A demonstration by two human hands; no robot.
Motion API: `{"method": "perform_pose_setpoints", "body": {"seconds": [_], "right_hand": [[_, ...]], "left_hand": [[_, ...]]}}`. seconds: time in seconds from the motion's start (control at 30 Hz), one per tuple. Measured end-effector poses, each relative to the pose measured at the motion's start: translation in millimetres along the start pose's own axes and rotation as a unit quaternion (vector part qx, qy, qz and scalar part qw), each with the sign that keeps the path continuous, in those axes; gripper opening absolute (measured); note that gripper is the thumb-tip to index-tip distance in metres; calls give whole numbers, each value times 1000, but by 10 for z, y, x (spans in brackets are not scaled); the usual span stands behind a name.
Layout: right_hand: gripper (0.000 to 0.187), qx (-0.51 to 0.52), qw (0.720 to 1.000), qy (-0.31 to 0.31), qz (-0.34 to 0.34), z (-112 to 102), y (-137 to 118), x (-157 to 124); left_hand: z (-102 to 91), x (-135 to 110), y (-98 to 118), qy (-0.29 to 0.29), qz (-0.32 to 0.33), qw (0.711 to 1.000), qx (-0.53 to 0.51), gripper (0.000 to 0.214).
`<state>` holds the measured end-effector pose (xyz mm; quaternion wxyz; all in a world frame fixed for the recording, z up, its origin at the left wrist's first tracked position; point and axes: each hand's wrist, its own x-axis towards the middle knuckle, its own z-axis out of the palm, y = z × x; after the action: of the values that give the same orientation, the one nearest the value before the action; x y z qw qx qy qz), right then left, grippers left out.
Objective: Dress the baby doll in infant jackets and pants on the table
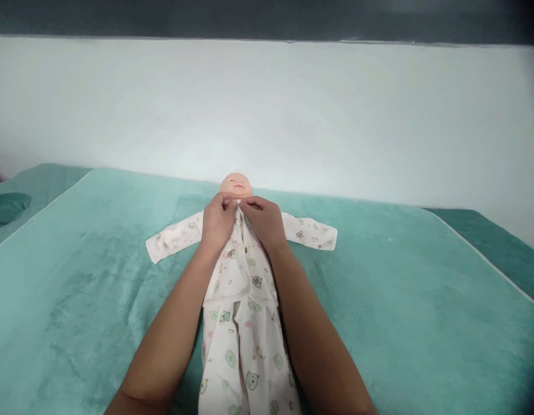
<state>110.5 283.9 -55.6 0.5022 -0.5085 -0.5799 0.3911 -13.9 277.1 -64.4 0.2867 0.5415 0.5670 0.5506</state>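
Cotton shirt (241, 259) is lying on the doll (235, 185), mid-blanket (400, 276); the left hand (217, 222) and right hand (263, 222) are both pinching its collar at the neck — better keeping the edges aligned and pressing gently, not pulling — the fabric is thin

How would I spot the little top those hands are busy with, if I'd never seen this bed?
Start at the wide teal blanket covering the bed, then find the baby doll lying on its back mid-blanket. The top is the white long-sleeved shirt on its chest, sleeves spread sideways, with the left hand and right hand pinching its collar. Unlike the matching trousers below, it has front buttons.
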Motion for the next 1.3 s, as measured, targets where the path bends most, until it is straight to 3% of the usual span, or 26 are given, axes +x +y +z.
{"method": "perform_pose_setpoints", "body": {"seconds": [0.13,0.47,0.73,1.0,1.13,1.3], "right_hand": [[19,-58,998,13,-10,13,-18,0],[24,-130,990,-5,-45,36,6,15],[30,-141,989,-13,-36,42,44,23],[25,-114,993,16,-32,45,49,26],[23,-124,991,19,-38,47,52,32],[27,-111,993,5,-27,43,84,40]], "left_hand": [[-2,9,-8,6,5,1000,27,17],[-51,45,-11,-45,-29,999,6,24],[-34,74,-61,-32,-18,999,16,32],[-26,57,-19,-23,-32,999,3,20],[-2,46,12,7,-29,998,60,21],[2,59,16,-13,-2,994,107,6]]}}
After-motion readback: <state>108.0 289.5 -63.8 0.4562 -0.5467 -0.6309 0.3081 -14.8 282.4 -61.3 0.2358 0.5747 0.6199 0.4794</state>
